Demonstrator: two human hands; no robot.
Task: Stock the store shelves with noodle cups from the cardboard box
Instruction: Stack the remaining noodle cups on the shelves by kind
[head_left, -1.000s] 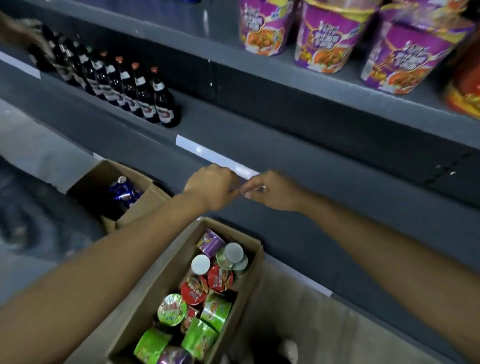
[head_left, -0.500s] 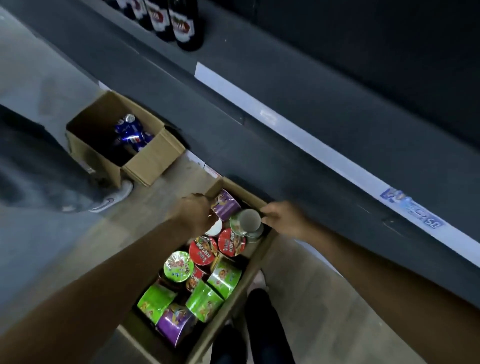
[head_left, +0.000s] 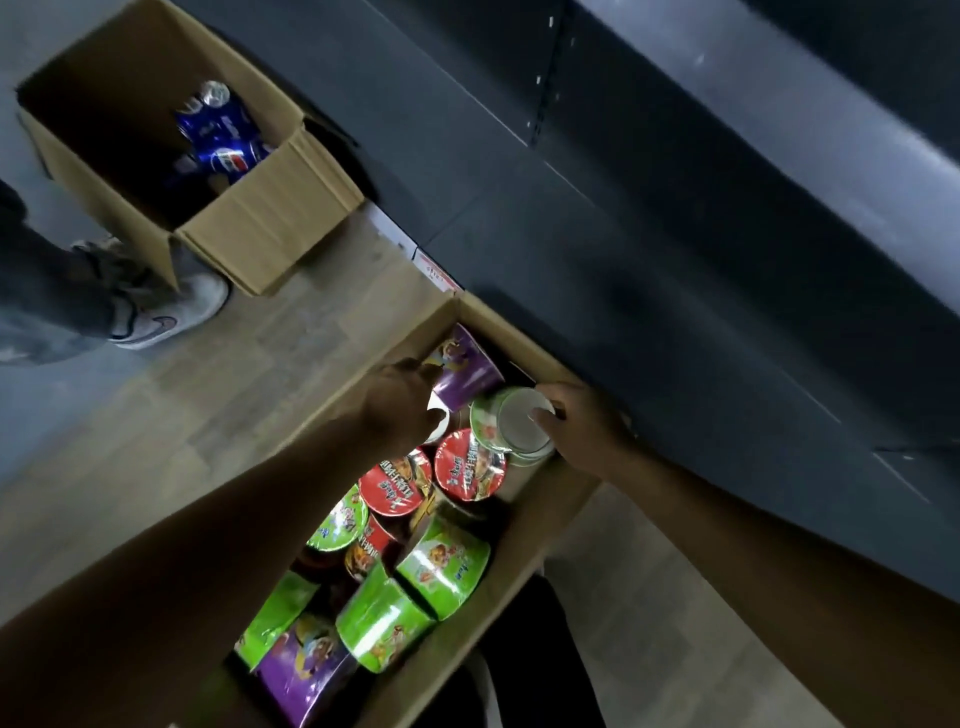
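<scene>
- While the right hand (head_left: 584, 428) grips a green noodle cup (head_left: 511, 423), the left hand (head_left: 397, 408) curls against a purple cup (head_left: 467, 371); its hold cannot be told.
- Both cups sit at the cardboard box's (head_left: 548, 496) far end.

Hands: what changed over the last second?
Both hands came down from the label strip above into the cardboard box. The left hand now touches the purple cup, its grip hidden; the right hand grips the upturned green cup. Neither cup is lifted yet. The other cups and the box of soda cans lie as before.
</scene>
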